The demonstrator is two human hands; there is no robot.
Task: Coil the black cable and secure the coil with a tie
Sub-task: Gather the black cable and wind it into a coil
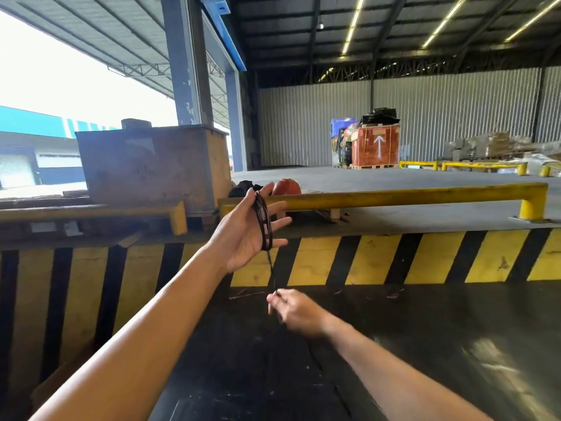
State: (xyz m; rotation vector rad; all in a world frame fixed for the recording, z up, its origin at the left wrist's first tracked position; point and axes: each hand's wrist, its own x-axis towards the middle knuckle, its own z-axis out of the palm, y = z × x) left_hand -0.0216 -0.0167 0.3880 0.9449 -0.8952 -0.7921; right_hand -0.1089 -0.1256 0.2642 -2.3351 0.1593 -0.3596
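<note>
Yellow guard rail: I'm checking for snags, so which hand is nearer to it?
Left. The left hand, wrapped with the black cable, is raised in front of the yellow guard rail; the right hand sits lower, nearer the person.

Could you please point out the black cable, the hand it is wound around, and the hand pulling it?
black cable [263, 221]: head view, on the loops across the palm.
left hand [247, 238]: head view, on the open palm.
right hand [296, 311]: head view, on its back.

Thin black cable [263, 220], yellow steel guard rail [394, 196], dock edge in yellow-and-black diagonal stripes [394, 258], and an orange-red crate [376, 147] with a white arrow.
</note>
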